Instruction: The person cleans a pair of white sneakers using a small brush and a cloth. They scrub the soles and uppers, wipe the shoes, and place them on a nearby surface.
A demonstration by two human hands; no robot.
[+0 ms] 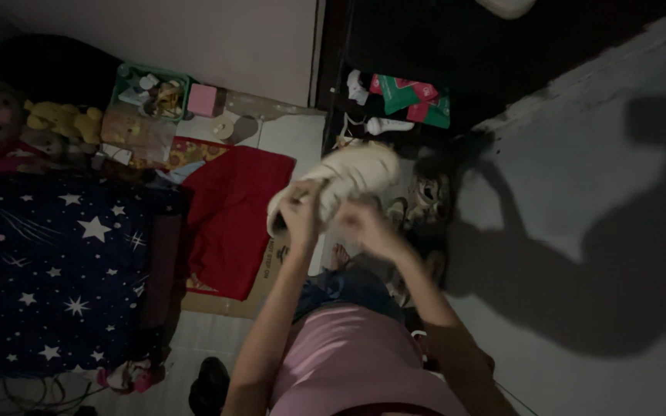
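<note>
A pale cream shoe [352, 179] is held up in the middle of the dim head view, its length slanting from lower left to upper right. My left hand [302, 216] grips the shoe's lower left end. My right hand [364, 225] is closed just under the shoe's middle, its fingers touching the underside. Both forearms reach up from my pink garment [356, 362].
A red cloth [233, 212] lies on cardboard left of the hands. A dark blue star-print bedcover [48, 270] fills the left. Plush toys [55, 119] and a green basket [152, 91] of clutter sit far left. More shoes [425, 196] and green packets [414, 96] lie by the grey wall.
</note>
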